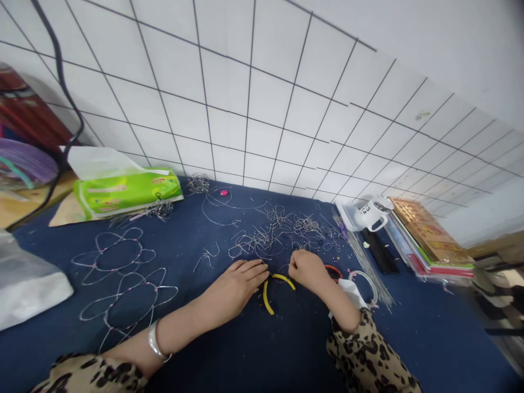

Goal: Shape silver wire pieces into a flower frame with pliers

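Note:
My left hand (239,284) lies on the blue cloth (254,349) with its fingers stretched out flat, tips beside the yellow-handled pliers (273,288). My right hand (308,268) is curled closed just right of the pliers' head, pinching something too small to make out among thin wire pieces (270,234). The pliers lie between the two hands with handles pointing toward me. Red-handled pliers (333,269) show partly behind my right wrist.
Two flower-shaped wire frames (118,278) lie at the left. A green tissue pack (126,191) sits at the back left, a white mug (370,214) and stacked books (429,234) at the right. A bundle of straight wires (370,262) and a tape roll (362,281) lie near my right arm.

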Available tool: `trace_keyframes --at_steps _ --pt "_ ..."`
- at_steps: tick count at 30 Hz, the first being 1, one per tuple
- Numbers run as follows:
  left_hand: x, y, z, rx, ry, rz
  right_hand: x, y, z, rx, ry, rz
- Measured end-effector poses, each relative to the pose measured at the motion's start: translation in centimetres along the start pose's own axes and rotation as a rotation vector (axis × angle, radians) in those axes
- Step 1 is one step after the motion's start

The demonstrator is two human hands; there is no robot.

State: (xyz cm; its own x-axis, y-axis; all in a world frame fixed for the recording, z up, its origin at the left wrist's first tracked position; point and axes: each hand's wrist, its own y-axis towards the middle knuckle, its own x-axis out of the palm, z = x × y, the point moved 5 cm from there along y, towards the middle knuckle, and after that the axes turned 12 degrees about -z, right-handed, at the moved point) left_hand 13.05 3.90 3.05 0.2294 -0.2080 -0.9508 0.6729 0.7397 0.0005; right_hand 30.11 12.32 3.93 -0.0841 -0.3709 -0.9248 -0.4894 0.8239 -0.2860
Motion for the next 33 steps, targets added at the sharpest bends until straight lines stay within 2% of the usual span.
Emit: trace_keyframes --at_steps 6,11,13,18,22,27,33 --pt "-0.7 -0.2 -0.2 0.015 -0.104 0.042 -1.0 -0.1 1.6 0.003 0.183 0.0" --pt "-2.5 -0.3 -0.6 -0.049 -0.428 0.157 -1.4 -0.6 0.8 -0.133 0.808 -0.126" --pt "-2.9 -0.2 -0.7 -0.092 -0.635 0.178 -1.4 -1.1 -0.5 -0.161 0.921 -0.175" --pt "-2.6 0.0 0.2 -0.182 -1.073 0.074 -1.5 -2.3 -4.3 -0.275 1.017 -0.251" --pt "-1.8 -0.3 0.8 -0.246 -1.313 0.024 -1.0 -2.9 -5.6 -0.291 1.117 -0.317" --pt "-1.3 -1.1 1.0 -0.31 -1.459 0.01 0.1 -3.1 -5.5 -0.271 1.219 -0.368" --pt "-0.9 -2.4 0.8 -0.35 -1.526 0.045 0.6 -3.0 -5.8 -0.26 1.079 -0.427"
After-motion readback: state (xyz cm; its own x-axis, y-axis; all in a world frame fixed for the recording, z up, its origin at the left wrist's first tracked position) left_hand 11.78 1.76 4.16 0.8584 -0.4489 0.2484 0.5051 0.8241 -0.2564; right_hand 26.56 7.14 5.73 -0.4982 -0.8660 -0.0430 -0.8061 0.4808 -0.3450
